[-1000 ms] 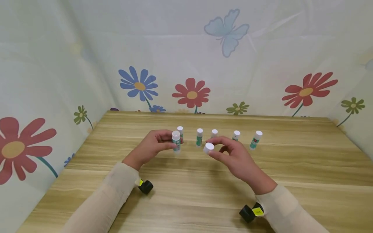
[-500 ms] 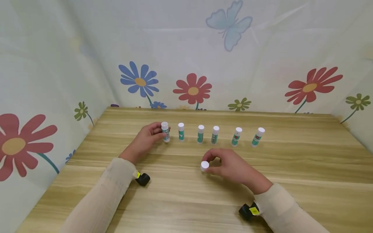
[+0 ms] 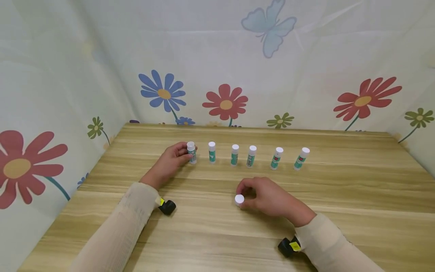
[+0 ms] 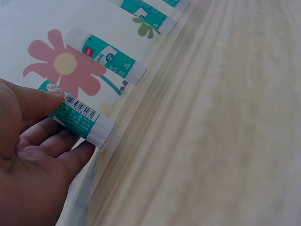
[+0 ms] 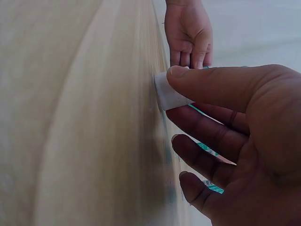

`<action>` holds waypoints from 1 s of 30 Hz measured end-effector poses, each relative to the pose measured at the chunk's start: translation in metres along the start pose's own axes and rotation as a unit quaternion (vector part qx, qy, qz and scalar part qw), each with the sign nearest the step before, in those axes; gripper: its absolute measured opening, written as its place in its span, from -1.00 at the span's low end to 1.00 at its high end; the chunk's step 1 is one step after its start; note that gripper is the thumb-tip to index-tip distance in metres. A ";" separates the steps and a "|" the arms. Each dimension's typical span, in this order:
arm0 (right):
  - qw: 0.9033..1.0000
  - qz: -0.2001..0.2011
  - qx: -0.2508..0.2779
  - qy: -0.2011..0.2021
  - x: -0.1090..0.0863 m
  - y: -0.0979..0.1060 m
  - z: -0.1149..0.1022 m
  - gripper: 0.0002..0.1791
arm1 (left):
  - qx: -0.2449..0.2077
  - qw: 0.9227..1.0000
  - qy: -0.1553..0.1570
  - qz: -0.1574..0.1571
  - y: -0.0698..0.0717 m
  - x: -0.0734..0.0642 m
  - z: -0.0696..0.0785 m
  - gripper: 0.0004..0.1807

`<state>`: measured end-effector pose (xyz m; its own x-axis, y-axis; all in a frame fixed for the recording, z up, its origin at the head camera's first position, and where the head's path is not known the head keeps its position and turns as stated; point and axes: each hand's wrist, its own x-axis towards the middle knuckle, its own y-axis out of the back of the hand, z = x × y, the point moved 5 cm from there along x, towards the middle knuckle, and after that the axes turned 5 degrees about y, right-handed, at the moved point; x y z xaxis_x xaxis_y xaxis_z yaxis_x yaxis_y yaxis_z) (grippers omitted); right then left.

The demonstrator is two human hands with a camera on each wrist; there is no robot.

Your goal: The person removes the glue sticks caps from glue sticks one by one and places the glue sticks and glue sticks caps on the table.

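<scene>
At the left end of a row, my left hand (image 3: 171, 160) holds an uncapped glue stick (image 3: 192, 153) upright, its open white top showing. In the left wrist view, the thumb lies across the green label of this glue stick (image 4: 77, 115) and the fingers are behind it. Nearer the person, my right hand (image 3: 268, 196) pinches a white cap (image 3: 239, 200) between thumb and index finger. The right wrist view has the cap (image 5: 171, 94) low at the tabletop, apparently touching it, with the other fingers loosely curled.
Several capped glue sticks stand upright in the row to the right, among them a near one (image 3: 212, 152) and the far right one (image 3: 301, 158). They are on a wood-grain table (image 3: 204, 234). A flower-printed cloth (image 3: 190, 56) rises behind the table.
My left hand has moved left and back, bringing the uncapped glue stick to the row's end. My right hand has lowered the cap toward the person, down to the tabletop.
</scene>
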<state>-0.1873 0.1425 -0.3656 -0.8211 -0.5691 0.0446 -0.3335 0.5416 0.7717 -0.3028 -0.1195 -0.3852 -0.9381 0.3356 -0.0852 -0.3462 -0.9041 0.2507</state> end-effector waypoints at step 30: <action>1.000 -0.014 -0.002 0.000 -0.003 0.002 0.001 -0.83 | -0.099 0.968 -0.153 0.174 -0.020 -0.024 0.064 -0.55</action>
<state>-0.1864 0.1461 -0.3651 -0.8113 -0.5842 0.0234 -0.3545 0.5232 0.7750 -0.2730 -0.0924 -0.3262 -0.9626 0.0365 0.2683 -0.0324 -0.9993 0.0198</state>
